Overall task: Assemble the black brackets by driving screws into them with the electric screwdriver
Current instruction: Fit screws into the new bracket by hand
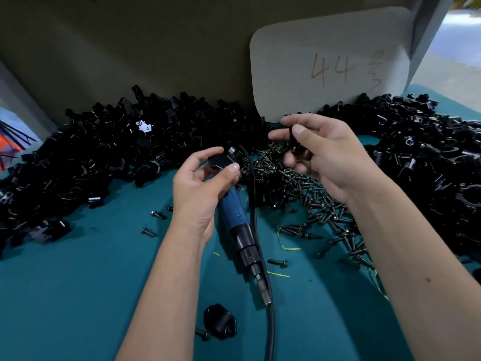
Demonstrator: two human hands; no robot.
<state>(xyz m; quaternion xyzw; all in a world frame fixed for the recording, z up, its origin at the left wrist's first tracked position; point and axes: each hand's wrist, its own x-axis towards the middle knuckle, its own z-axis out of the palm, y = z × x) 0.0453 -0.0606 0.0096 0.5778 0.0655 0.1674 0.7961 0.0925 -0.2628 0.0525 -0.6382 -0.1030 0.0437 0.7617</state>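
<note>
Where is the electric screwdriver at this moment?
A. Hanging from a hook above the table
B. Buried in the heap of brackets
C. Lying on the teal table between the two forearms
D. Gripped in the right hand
C: the electric screwdriver lies on the teal table, while the left hand and the right hand each hold a small black part.

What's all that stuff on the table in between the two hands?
In the head view, between the left hand and right hand lie a pile of loose screws and the screwdriver's black cable.
</note>
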